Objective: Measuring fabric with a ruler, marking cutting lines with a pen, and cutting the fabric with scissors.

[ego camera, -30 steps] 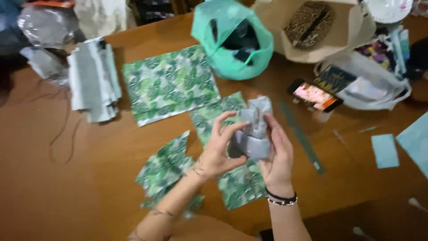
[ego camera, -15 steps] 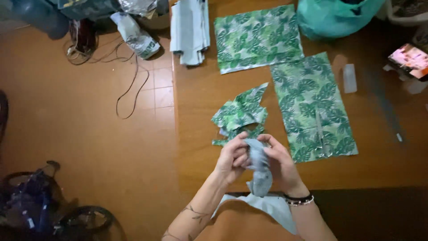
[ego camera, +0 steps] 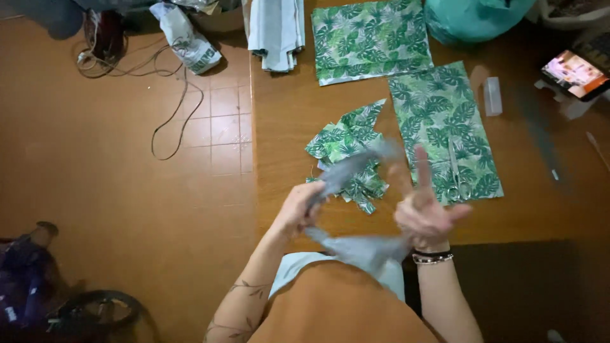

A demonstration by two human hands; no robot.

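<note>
My left hand point(ego camera: 298, 209) grips a pale grey-blue strip of fabric point(ego camera: 346, 171) that blurs up toward the table and also hangs down in a fold point(ego camera: 362, 248) over my lap. My right hand point(ego camera: 424, 206) is beside it with fingers spread and one finger pointing up; whether it still touches the fabric is unclear from the blur. Just beyond the hands, a heap of green leaf-print fabric scraps point(ego camera: 346, 149) lies on the wooden table point(ego camera: 286, 127). A leaf-print rectangle point(ego camera: 445, 127) lies to the right with scissors point(ego camera: 454, 171) on it.
A larger leaf-print piece point(ego camera: 368, 38) and folded pale fabric point(ego camera: 276, 32) lie at the table's far edge. A teal bag point(ego camera: 473, 19), a small clear box point(ego camera: 492, 95) and a lit phone point(ego camera: 575, 73) are to the right. Cables point(ego camera: 171, 108) trail over the tiled floor on the left.
The hands, held together around the bunched grey fabric, have pulled apart. The fabric now stretches out from my left hand and my right hand has opened. The camera view shifted slightly.
</note>
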